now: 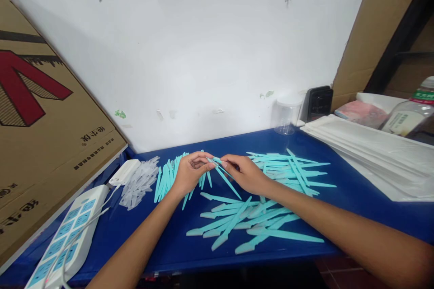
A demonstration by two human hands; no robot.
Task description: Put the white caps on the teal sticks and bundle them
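My left hand (190, 172) and my right hand (247, 174) meet over the middle of the blue table. Both pinch a turquoise eyebrow razor (228, 181) between thumb and fingers; it slants down toward me, and a second one seems to lie alongside it. Left of my left hand, a row of similar razors (167, 179) lies side by side, partly hidden by that hand. Small clear plastic caps (139, 185) are heaped farther left. Loose razors (233, 222) fan out in front of my hands, and another pile (294, 169) lies beyond my right forearm.
A white power strip (73, 230) with cables and a white box (125, 171) line the left side, beside a large cardboard box (44, 122). Toward the back right stand a clear jar (287, 116) and a black case (319, 103). White sheets (369, 153) and a bottle (408, 110) are at right.
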